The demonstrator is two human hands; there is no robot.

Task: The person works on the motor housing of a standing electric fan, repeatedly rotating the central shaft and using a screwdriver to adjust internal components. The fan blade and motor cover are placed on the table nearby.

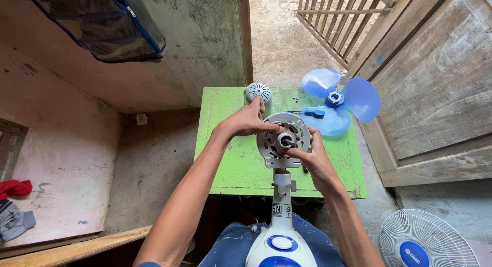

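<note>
Far left: red cloth (15, 187) on the floor; dark net bag (97, 26) hangs up on the wall. Left hand (246, 122) grips the motor (283, 140) rim from the left, fingers curled together on its edge. Motor sits atop the fan stand (282, 215), over the near edge of the green table (230, 159). Grey cap (259, 91) lies at the far table edge. Right hand (312, 156) pinches the motor's lower right side, near the shaft. Blue blade (341, 100) rests far right on the table, a screwdriver (310, 112) beside it. White grille (425, 241) lies near right.
</note>
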